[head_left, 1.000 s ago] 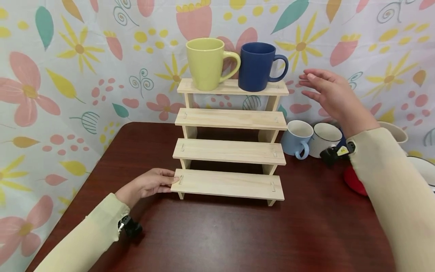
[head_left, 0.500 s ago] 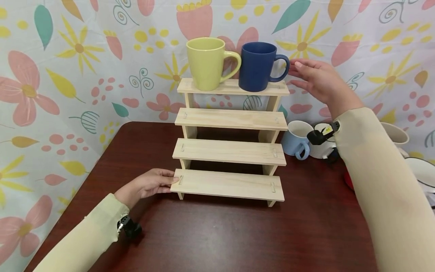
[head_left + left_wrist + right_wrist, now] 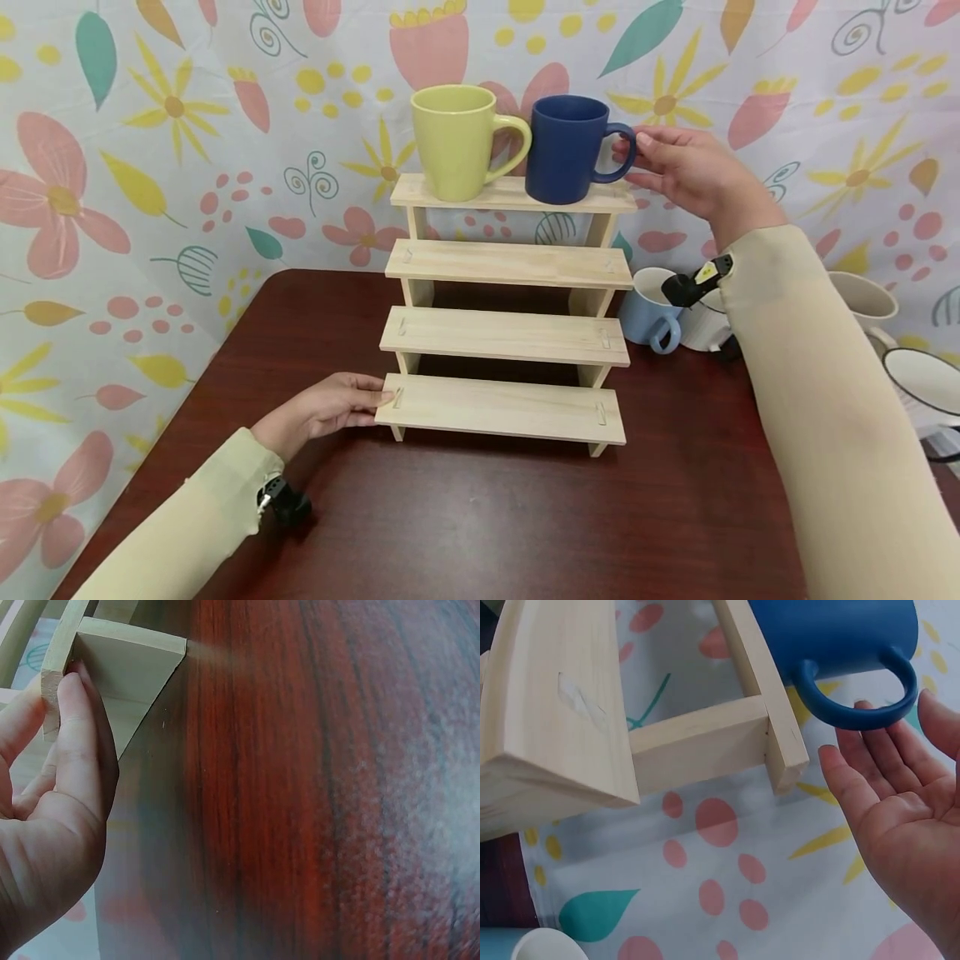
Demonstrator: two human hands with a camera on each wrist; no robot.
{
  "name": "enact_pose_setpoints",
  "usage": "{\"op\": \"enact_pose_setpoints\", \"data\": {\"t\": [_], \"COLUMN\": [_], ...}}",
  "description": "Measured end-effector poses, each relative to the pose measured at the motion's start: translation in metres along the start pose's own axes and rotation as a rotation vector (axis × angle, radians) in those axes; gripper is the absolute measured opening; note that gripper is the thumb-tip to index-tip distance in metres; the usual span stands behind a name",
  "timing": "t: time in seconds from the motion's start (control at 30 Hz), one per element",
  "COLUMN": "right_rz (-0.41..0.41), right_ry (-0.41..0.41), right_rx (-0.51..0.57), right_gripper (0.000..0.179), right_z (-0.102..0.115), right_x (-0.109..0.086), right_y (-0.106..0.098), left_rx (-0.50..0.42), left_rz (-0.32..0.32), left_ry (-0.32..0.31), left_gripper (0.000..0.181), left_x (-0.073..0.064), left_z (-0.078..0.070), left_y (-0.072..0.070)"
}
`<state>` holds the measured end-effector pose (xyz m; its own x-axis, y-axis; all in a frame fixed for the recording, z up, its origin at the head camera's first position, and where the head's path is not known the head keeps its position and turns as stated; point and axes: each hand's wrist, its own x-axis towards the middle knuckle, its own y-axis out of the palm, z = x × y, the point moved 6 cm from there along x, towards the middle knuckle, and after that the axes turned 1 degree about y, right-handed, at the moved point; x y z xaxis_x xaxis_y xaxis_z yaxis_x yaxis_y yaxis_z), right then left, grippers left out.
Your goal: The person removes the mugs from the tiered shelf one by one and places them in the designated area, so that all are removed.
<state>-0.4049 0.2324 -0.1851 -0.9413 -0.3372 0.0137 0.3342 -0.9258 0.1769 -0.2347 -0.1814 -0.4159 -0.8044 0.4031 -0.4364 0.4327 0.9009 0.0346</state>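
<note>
A wooden tiered stand [image 3: 502, 335] of stepped shelves stands upright on the dark table. On its top shelf sit a yellow-green mug [image 3: 453, 150] and, to its right, a dark blue mug [image 3: 564, 154]; both handles point right. My left hand [image 3: 337, 404] pinches the left end of the lowest shelf, thumb above and fingers below; the left wrist view shows this shelf board [image 3: 56, 675] between them. Around the blue mug's handle [image 3: 855, 716], my right hand [image 3: 693, 171] has its thumb and fingers spread, with the fingertips [image 3: 862, 705] just behind the handle.
Right of the stand, a light blue mug [image 3: 648, 308] and a white mug [image 3: 701, 325] stand under the right forearm. Farther right are a beige mug [image 3: 862, 296] and a dark-rimmed white mug [image 3: 922, 392]. A flower-patterned cloth [image 3: 187, 158] hangs close behind the stand.
My right hand has moved left from beside the blue mug to its handle, the forearm now covering more of the mugs at right. The left hand keeps its hold on the lowest shelf.
</note>
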Motion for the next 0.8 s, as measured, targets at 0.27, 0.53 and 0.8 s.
{"op": "enact_pose_setpoints", "data": {"t": [0.27, 0.53, 0.8], "right_rz": [0.048, 0.024, -0.021], "right_ry": [-0.01, -0.061, -0.062], "right_rx": [0.02, -0.009, -0.047], "right_gripper": [0.016, 0.012, 0.01], "right_z": [-0.002, -0.0015, -0.0006], "right_x": [0.0022, -0.0006, -0.0059], "right_y": [0.0074, 0.0076, 0.0051], "left_rx": [0.001, -0.007, -0.001], "left_rz": [-0.005, 0.006, -0.002], "left_ry": [0.0, 0.005, 0.002], "left_gripper": [0.049, 0.048, 0.048], "left_x": [0.0019, 0.0004, 0.0026], "left_z": [-0.0002, -0.0007, -0.0003], "left_y": [0.0018, 0.0014, 0.0015]}}
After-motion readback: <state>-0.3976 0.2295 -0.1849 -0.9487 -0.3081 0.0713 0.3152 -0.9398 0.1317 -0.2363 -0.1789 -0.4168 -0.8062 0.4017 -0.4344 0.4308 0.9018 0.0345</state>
